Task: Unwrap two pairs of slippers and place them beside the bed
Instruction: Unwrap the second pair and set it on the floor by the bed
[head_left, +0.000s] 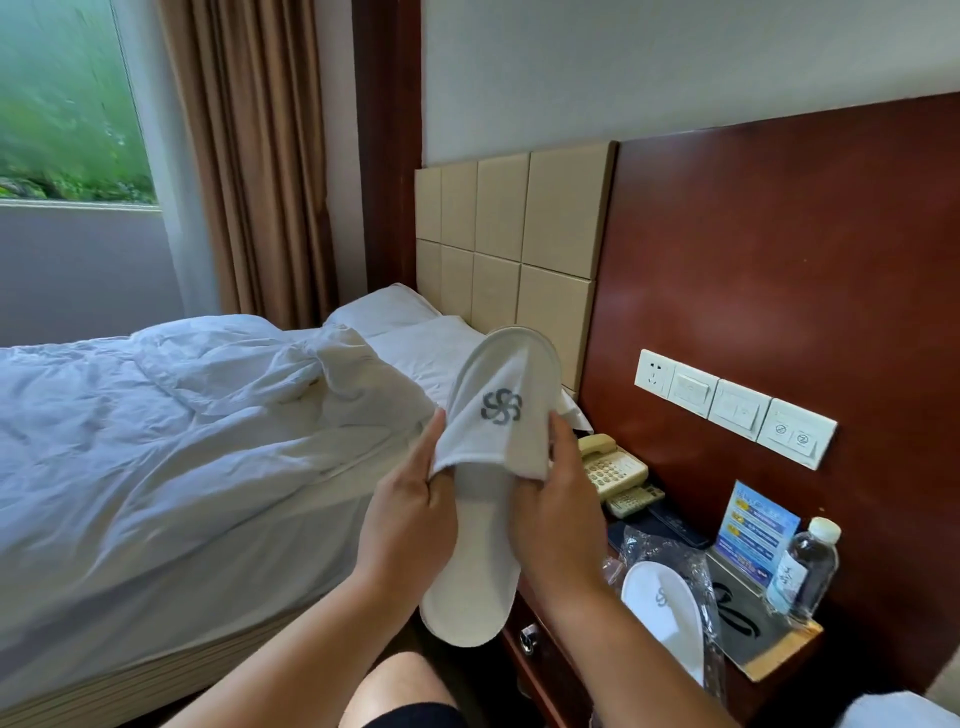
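I hold a white slipper (498, 415) with a grey swirl logo up in front of me, toe pointing away. My left hand (415, 509) pinches the left edge of its upper band, and my right hand (556, 499) pinches the right edge. A second slipper edge shows just under its heel, so it may be a stacked pair. Another white slipper (665, 618) lies in clear plastic wrap (691, 561) on the nightstand at lower right. The bed (182, 441) with rumpled white bedding is on my left.
The wooden nightstand (779, 660) carries a beige telephone (610, 465), a remote, a blue card stand (753, 535) and a water bottle (805, 571). A switch panel (732, 405) is on the headboard wall. My knee (400, 686) is below the slipper.
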